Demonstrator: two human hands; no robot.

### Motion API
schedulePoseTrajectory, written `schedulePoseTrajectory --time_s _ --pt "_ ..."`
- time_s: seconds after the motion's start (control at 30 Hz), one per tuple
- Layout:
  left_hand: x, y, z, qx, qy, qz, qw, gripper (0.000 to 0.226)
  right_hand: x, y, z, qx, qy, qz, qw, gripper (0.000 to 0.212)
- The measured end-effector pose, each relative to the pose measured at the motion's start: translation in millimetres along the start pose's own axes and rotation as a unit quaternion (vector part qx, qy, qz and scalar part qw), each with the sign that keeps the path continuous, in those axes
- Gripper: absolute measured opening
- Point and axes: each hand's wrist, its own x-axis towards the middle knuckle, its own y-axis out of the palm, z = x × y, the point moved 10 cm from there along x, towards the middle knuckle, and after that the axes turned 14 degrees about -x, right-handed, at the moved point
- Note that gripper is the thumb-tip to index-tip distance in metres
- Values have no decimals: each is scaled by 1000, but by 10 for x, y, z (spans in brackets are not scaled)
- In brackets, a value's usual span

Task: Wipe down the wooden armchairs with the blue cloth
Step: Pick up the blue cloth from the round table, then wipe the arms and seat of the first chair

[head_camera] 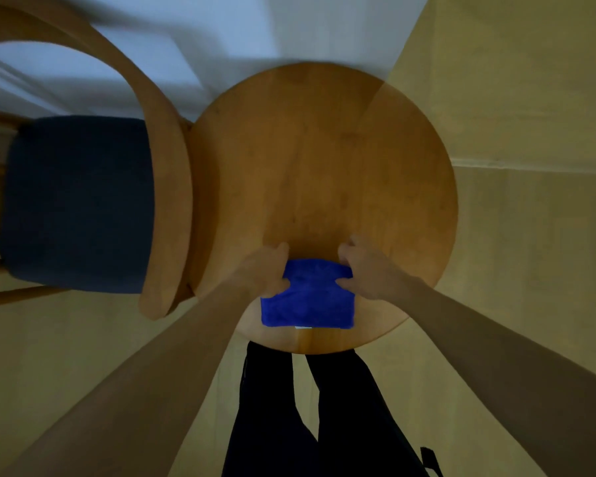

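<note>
Both the left hand point(264, 270) and right hand point(367, 270) pinched the folded cloth point(307, 301) on the round worktop point(324, 166), beside the armchair point(166, 187).

Bare forearms point(172, 356), no sleeves; dark trousers point(324, 418), prob. black.

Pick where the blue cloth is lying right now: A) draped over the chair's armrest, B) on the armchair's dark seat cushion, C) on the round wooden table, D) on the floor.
C: the blue cloth lies folded near the round wooden table's near edge, left hand and right hand gripping its sides.
</note>
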Motion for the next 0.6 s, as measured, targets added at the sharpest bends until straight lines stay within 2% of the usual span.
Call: schedulePoseTrajectory --time_s 0.07,0.13,0.2,0.23,0.3,0.43,0.53,0.6 --pt "-113 -58 -24 1 -15 27 1000 27 -64 -103 115 8 -19 18 1000 24" --pt "-208 -261 -118 -6 -11 12 1000 28 -90 -275 195 -12 -10 25 1000 28" --pt "-286 -531 -228 -3 -5 -15 1000 23 -75 -544 295 -53 7 19 998 42" --pt "-337 -680 -276 6 -3 -28 1000 21 -65 -693 370 -86 5 13 996 40" --pt "-469 -986 -357 12 7 -63 998 13 -67 -1005 537 -153 -10 -14 988 19" --pt "-900 -1551 -423 8 37 -168 985 12 -174 -1557 852 -183 -12 -91 979 28" --pt "-1229 -1788 -352 -17 44 -193 980 18 -269 -1830 1190 -192 -22 -123 973 27" --pt "-1448 -1892 -251 -23 49 -198 979 13 -340 -1928 1484 -221 -45 -141 964 19"
